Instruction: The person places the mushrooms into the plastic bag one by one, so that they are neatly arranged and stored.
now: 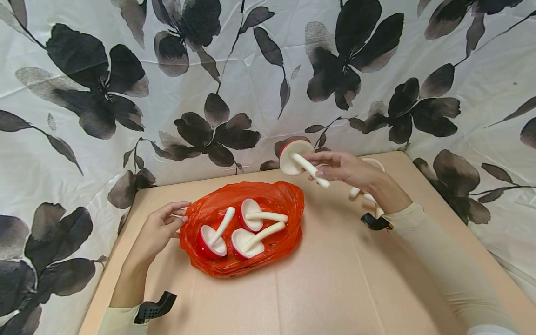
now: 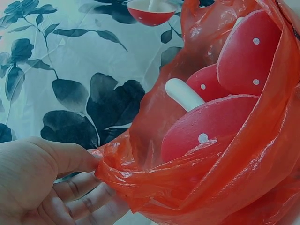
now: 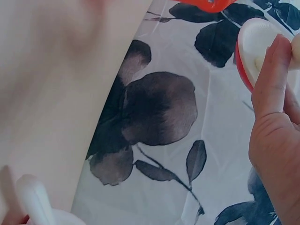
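Note:
A red plastic bag (image 1: 289, 195) lies spread open on the table with three toy mushrooms inside, their red caps dotted white and their pale stems sticking up. One is a mushroom at the bag's left (image 1: 212, 242). My left hand (image 1: 161, 230) pinches the bag's left rim between thumb and fingers, seen closely in the left wrist view. Up to the right of the bag, my right hand (image 1: 343, 170) holds another mushroom (image 1: 295, 158) by its stem, above the table's far edge. Its white underside faces the head camera.
Behind my right hand and wrist, more mushrooms (image 1: 372, 163) lie on the table, partly hidden. The wooden table (image 1: 318, 288) ends at a white cloth (image 1: 268, 83) printed with dark flowers, which hangs at the back and both sides.

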Available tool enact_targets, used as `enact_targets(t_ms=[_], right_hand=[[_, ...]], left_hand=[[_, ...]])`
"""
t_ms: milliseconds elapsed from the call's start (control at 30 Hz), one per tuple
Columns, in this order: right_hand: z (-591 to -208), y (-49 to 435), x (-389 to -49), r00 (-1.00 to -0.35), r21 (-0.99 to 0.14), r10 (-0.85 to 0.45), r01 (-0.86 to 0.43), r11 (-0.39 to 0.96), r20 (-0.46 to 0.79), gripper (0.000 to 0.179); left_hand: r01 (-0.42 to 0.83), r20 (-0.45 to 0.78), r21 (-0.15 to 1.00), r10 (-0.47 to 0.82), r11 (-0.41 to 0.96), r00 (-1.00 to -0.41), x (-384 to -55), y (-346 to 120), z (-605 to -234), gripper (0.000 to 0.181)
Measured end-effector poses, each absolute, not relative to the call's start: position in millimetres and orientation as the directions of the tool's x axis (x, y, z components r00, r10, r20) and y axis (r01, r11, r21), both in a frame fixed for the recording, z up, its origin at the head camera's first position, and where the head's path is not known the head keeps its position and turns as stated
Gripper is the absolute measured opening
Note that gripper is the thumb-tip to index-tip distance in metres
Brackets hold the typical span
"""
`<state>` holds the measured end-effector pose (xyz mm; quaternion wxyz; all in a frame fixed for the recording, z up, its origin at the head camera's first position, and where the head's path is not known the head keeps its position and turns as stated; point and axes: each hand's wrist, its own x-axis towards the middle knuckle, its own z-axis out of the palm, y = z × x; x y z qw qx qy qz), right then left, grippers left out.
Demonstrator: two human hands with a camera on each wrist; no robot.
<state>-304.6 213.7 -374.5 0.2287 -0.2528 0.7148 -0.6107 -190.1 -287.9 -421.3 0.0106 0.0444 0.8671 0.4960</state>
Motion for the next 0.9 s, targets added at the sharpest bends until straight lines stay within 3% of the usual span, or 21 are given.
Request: enact_targets(t_ms=[500, 900], right_hand=[[-367, 185, -282, -0.701, -0.983, -0.712, -0.156, 0.093, 0.043, 0.062], [-363, 161, -259, -0.742, -0.992, -0.668, -0.111, 0.053, 0.047, 0.065]], left_hand=[[0.091, 0.039, 0.86, 0.115, 0.502, -0.993, -187, -294, -419, 0.038], [0.109, 0.045, 0.865, 0.139, 0.491, -0.989, -182, -299, -418, 0.038]])
